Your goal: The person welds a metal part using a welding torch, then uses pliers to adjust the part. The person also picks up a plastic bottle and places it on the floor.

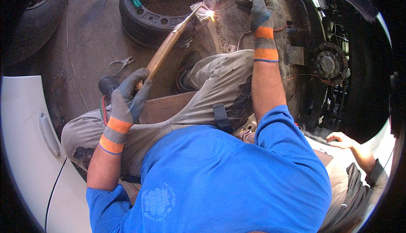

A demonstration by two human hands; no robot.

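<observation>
My left hand (134, 95), in a grey glove with an orange cuff, is closed around the handle of a brass-coloured gas torch (163, 51). Its bent tip reaches up and right, where a bright flame (210, 14) plays on a small metal piece (200, 12). This piece rests at the near right rim of a dark brake drum (127, 19) on the floor. Gloved likewise, my right hand (259, 11) pinches a thin filler rod (227, 8), whose far end reaches toward the flame. Glare hides exactly where rod and piece meet.
Pliers (122, 63) lie on the floor left of the torch. A green object (135, 0) sits on the drum. A tyre (29, 30) stands far left; a wheel hub (330, 63) is at right. Another person's hand (340, 140) shows lower right, a white car door (25, 119) at left.
</observation>
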